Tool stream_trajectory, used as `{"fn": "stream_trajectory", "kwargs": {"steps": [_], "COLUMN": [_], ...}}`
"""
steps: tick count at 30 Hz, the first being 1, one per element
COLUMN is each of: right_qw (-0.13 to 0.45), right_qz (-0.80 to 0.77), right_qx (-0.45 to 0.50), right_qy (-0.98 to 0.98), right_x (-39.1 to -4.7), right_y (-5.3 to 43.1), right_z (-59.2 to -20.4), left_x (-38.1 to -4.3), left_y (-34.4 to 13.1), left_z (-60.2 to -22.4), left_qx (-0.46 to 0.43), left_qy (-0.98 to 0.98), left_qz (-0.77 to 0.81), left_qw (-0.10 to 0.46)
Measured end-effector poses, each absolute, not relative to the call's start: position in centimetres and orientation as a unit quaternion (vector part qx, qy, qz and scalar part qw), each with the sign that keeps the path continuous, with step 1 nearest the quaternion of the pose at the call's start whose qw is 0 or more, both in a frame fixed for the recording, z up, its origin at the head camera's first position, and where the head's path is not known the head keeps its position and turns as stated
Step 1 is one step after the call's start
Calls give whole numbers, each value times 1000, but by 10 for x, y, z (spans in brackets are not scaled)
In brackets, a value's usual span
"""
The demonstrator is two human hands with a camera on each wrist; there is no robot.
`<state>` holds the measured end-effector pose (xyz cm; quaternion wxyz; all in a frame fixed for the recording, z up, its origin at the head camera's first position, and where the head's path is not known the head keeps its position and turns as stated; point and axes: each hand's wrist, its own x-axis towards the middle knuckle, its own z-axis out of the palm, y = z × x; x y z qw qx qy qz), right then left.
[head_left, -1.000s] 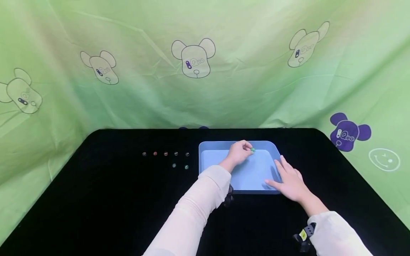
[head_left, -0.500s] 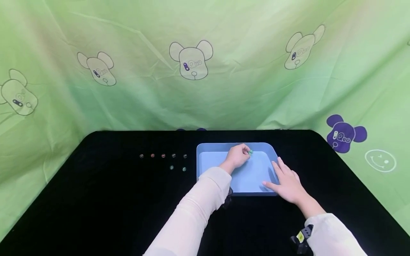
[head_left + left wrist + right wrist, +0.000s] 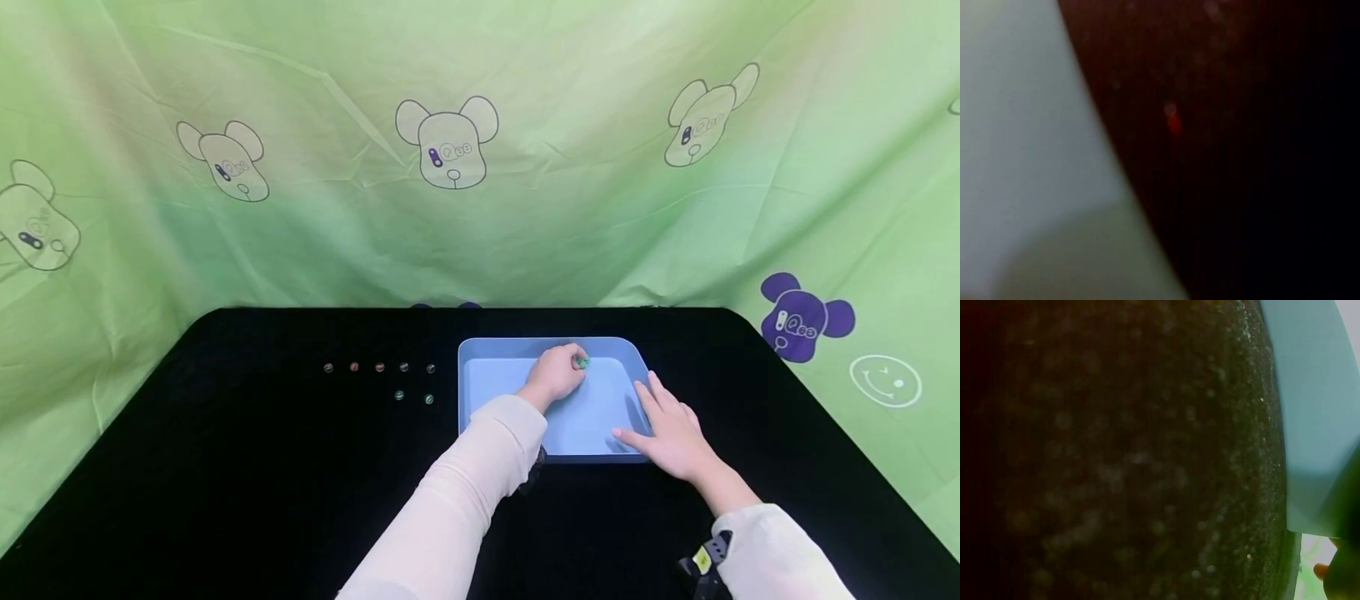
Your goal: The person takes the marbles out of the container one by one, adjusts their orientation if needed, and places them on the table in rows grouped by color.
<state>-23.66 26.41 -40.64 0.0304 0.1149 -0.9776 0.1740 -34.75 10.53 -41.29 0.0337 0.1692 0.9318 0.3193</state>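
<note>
In the head view my left hand (image 3: 557, 373) reaches into the blue tray (image 3: 498, 348), with curled fingers pinching a small green marble (image 3: 582, 362) near the tray's back right. My fingers partly cover the marble. My right hand (image 3: 671, 429) lies with spread fingers over the tray's right edge, its thumb reaching inward above the front right corner. Left of the tray, small clear marbles (image 3: 403, 367) with coloured swirls form a back row. Two greenish marbles (image 3: 399, 396) sit in front of that row.
A black cloth (image 3: 247, 467) covers the table under the tray. Behind it hangs a green curtain (image 3: 337, 242) with printed bear heads. The left wrist view is dark and blurred; in the right wrist view, part of the blue tray (image 3: 1313, 406) shows at the right.
The head view has shifted slightly. My left hand has drawn a little toward me with its fingers still at the green marble. My right hand keeps its place on the tray edge.
</note>
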Motion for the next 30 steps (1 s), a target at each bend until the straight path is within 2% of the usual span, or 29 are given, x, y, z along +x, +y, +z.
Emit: {"fn": "stream_trajectory", "kwargs": {"steps": [9, 30], "right_qw": [34, 40], "right_qz": [169, 171], "right_qx": [114, 117], "right_qy": [-978, -977], "right_x": [-237, -237], "right_y": [265, 265], "right_z": [-406, -407], "left_x": [-346, -347], "left_y": [107, 107], "left_z": [-410, -411], "left_qx": [199, 184], "left_qy": [951, 959], "left_qz": [235, 213], "left_qw": [17, 15]}}
